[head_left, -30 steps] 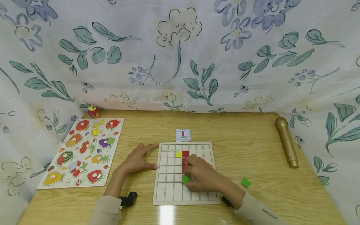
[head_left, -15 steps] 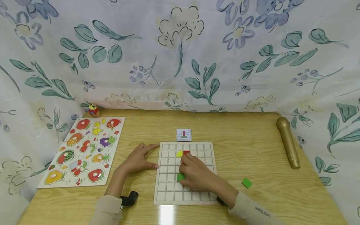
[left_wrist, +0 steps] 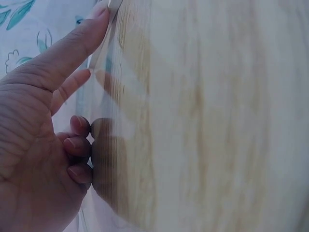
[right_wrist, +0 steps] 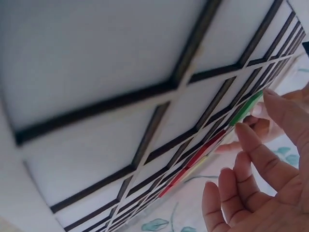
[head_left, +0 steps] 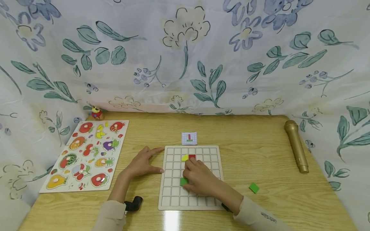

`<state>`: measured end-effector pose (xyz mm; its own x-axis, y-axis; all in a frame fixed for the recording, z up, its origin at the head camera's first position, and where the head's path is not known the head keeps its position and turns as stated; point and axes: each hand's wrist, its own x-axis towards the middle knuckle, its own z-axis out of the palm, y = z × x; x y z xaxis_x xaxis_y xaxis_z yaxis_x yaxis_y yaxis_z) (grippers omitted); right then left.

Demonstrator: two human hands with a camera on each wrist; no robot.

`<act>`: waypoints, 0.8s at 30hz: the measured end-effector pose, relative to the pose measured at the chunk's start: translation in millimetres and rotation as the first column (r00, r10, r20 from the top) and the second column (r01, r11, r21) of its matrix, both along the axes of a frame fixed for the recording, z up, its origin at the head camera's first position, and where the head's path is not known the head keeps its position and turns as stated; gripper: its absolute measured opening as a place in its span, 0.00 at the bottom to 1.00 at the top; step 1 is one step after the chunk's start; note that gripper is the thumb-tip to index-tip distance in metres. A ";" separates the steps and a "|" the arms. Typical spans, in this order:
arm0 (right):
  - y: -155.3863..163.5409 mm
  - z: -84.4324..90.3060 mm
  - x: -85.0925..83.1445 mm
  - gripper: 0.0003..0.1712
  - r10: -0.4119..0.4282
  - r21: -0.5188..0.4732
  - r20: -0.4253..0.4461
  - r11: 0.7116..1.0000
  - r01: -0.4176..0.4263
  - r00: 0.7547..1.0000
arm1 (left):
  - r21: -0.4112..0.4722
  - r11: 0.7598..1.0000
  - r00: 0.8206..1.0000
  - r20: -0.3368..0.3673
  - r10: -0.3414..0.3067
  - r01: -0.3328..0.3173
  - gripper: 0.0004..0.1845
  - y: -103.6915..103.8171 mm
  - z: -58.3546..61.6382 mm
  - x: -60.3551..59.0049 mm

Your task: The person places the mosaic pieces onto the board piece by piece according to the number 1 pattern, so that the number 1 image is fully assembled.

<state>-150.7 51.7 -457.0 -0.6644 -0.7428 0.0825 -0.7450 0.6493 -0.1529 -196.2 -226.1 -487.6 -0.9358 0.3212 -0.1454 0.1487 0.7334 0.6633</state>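
The green tile (head_left: pixel 184 182) is on the grid board (head_left: pixel 166 201), a little toward 8 o'clock from its centre, with 12 o'clock away from the person. The right hand (head_left: pixel 199 179) pinches it between thumb and index finger; whether it sits flat in its square, I cannot tell. If the pinch twists at release, I think the tile may stay tilted on a ridge. Toward 12 o'clock lie the red tile (head_left: pixel 192 157) and, touching it, the yellow piece (head_left: pixel 185 157); a knuckle brushing them could displace them. At 9 o'clock the left hand (head_left: pixel 143 163), thumb and index finger wide apart, touches the board's edge; an uneven push might slide everything. The loose green tile (head_left: pixel 254 187) lies off the board, toward 4 o'clock.
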 end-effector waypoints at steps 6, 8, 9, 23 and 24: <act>9.7 0.3 2.5 0.16 -0.044 -0.044 0.077 0.998 0.048 0.996 | 0.009 1.000 1.000 -0.004 -0.008 0.008 0.49 0.9 1.2 -0.1; 13.9 0.7 3.6 0.16 -0.052 -0.058 0.089 0.997 0.058 0.995 | 0.014 1.000 1.000 -0.001 -0.011 0.011 0.49 0.6 0.9 -0.1; 16.1 0.9 4.3 0.16 -0.054 -0.065 0.087 0.996 0.060 0.995 | 0.016 1.000 1.000 0.001 -0.011 0.011 0.49 0.6 0.8 0.0; 75.5 9.3 12.7 0.18 -0.184 -0.183 0.060 0.964 0.192 0.981 | 0.011 1.000 1.000 0.003 -0.014 0.014 0.47 1.9 -0.3 -0.7; 80.4 9.1 13.7 0.18 -0.198 -0.183 0.067 0.961 0.207 0.978 | 0.012 1.000 1.000 0.003 -0.014 0.014 0.47 1.6 -0.4 -0.6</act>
<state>-137.0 132.1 -447.9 -0.8059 -0.5664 0.1722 -0.5897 0.7420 -0.3189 -196.8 -224.5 -488.0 -0.9306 0.3362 -0.1446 0.1568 0.7234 0.6724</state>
